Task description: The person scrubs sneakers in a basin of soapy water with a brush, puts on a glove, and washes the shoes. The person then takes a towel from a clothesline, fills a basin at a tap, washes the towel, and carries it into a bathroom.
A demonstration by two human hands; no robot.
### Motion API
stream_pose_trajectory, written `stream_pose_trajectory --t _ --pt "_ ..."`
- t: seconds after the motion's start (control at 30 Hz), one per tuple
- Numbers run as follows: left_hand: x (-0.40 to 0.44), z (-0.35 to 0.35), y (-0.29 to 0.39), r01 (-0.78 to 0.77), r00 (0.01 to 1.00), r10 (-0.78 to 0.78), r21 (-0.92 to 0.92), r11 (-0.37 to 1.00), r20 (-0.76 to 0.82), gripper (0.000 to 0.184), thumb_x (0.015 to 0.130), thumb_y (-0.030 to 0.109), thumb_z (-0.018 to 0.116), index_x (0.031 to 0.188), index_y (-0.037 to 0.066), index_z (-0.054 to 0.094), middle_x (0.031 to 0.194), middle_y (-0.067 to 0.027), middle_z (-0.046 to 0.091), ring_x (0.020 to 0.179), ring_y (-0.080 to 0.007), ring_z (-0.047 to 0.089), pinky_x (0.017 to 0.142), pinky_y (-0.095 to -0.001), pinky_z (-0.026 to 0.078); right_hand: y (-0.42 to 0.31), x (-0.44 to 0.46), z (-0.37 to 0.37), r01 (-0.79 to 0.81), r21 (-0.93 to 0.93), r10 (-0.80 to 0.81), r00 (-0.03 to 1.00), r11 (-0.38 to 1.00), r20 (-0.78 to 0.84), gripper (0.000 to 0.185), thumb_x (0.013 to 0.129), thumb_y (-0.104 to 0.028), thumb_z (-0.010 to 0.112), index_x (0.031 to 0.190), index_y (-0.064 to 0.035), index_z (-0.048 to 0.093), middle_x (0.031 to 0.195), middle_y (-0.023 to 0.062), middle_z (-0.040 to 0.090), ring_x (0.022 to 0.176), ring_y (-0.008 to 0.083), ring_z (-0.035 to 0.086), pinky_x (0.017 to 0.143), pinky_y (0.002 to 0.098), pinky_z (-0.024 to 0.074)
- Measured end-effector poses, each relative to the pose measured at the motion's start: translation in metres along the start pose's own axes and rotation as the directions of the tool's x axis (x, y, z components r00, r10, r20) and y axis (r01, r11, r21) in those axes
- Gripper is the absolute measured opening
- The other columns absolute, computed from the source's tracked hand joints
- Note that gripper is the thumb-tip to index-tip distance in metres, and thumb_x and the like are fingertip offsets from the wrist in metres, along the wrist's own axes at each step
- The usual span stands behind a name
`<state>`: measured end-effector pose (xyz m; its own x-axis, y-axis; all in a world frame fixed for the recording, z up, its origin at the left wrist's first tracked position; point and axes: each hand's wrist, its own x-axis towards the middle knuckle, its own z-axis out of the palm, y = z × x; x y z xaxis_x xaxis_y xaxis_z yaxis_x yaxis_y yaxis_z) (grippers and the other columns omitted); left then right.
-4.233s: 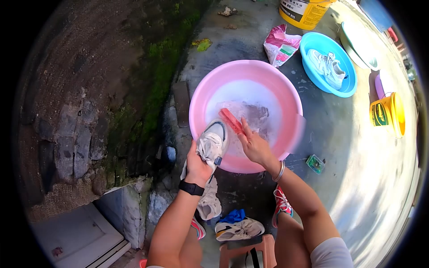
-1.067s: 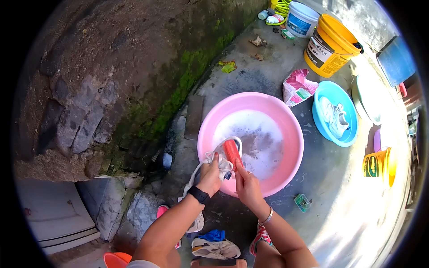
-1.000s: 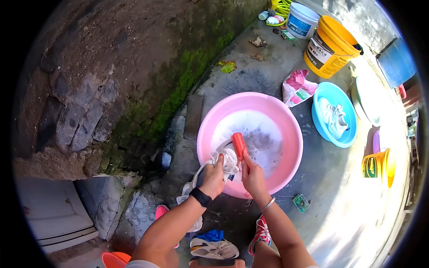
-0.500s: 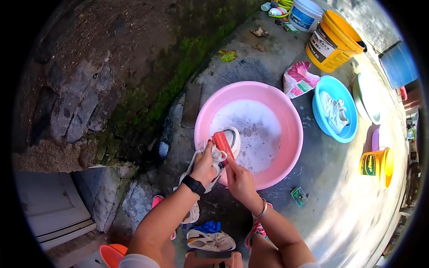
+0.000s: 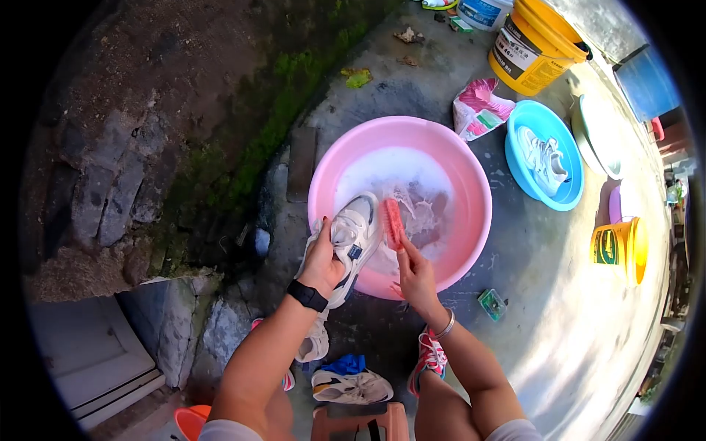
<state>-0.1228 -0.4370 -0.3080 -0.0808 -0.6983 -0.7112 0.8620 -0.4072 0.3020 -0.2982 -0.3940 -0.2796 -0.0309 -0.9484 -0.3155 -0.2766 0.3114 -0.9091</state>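
Note:
My left hand (image 5: 323, 261) is wrapped around a white sneaker (image 5: 354, 228), which tilts over the near left rim of a pink basin (image 5: 471, 228). White laces and a dark patch show on its upper. In my right hand (image 5: 418, 278) is a red scrub brush (image 5: 393, 224), its bristles turned toward the shoe with a small gap between them. Below both lies soapy water (image 5: 397, 165), foamy at the back and greyish and splashing near the brush. My left fingers partly cover the sneaker's side.
Beyond the basin sit a pink-and-white bag (image 5: 482, 110), a blue basin (image 5: 518, 165) holding a white shoe (image 5: 548, 165), and a yellow bucket (image 5: 533, 51). Closer in are another sneaker (image 5: 353, 386), a pink stool (image 5: 393, 422) and a small green box (image 5: 492, 303). A mossy wall (image 5: 243, 162) stands left.
The brush has come off the sneaker and moved right over the water, which now splashes. The sneaker shows more of its side and toe. The whole view has shifted slightly.

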Motion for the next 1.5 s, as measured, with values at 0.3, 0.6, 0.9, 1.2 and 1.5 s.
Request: stream_pose_trajectory --t 0.3,0.6,0.9,1.2,1.5 --pt "-0.010 0.002 -0.003 -0.017 0.998 0.010 0.111 0.994 0.060 0.033 0.093 0.028 0.045 0.112 0.001 0.051 0.108 -0.0080 0.057 0.099 -0.0186 0.056 0.084 -0.0319 0.047 0.001 0.014 0.025 0.214 -0.163 -0.220 0.975 0.963 -0.022 0.033 0.087 -0.009 0.049 0.118 0.0004 0.050 0.063 0.0222 0.054 0.053 0.0326 0.056 0.051 0.0391 0.0426" --pt "-0.021 0.009 -0.009 -0.048 0.997 0.038 0.155 0.987 0.066 0.041 0.094 0.030 0.041 0.118 -0.003 0.046 0.116 -0.0117 0.054 0.107 -0.0224 0.053 0.092 -0.0352 0.044 0.018 0.065 -0.005 -0.041 -0.138 0.021 0.990 0.990 -0.142 0.039 0.081 -0.012 0.055 0.118 -0.0018 0.052 0.065 0.0233 0.057 0.057 0.0320 0.060 0.052 0.0388 0.0457" --pt "-0.010 0.000 0.008 0.076 0.990 -0.076 0.002 0.997 0.123 0.046 0.092 0.037 0.043 0.117 -0.001 0.048 0.116 -0.0129 0.053 0.107 -0.0254 0.051 0.094 -0.0399 0.041 0.111 0.098 -0.042 -0.215 -0.626 0.137 0.976 0.750 -0.170 0.031 0.069 -0.010 0.054 0.096 0.0048 0.059 0.089 0.0286 0.060 0.080 0.0375 0.061 0.076 0.0424 0.0471" --pt "-0.016 0.009 0.014 0.108 0.990 -0.105 -0.025 0.994 0.096 0.043 0.093 0.034 0.039 0.116 -0.002 0.048 0.114 -0.0151 0.054 0.106 -0.0281 0.051 0.094 -0.0413 0.039 0.089 0.089 -0.028 -0.306 -0.615 0.274 0.950 0.727 -0.149 0.053 0.075 -0.047 0.057 0.084 0.0049 0.063 0.084 0.0259 0.062 0.084 0.0388 0.061 0.076 0.0416 0.0464" --pt "-0.009 0.002 0.017 0.111 0.989 -0.106 -0.047 0.993 0.107 0.042 0.093 0.032 0.040 0.114 -0.003 0.049 0.113 -0.0162 0.054 0.105 -0.0293 0.052 0.093 -0.0422 0.041 0.070 0.080 -0.025 -0.086 -0.896 0.011 0.996 0.436 -0.090 0.046 0.073 -0.043 0.061 0.088 -0.0003 0.065 0.102 0.0225 0.057 0.079 0.0394 0.058 0.074 0.0476 0.0464"
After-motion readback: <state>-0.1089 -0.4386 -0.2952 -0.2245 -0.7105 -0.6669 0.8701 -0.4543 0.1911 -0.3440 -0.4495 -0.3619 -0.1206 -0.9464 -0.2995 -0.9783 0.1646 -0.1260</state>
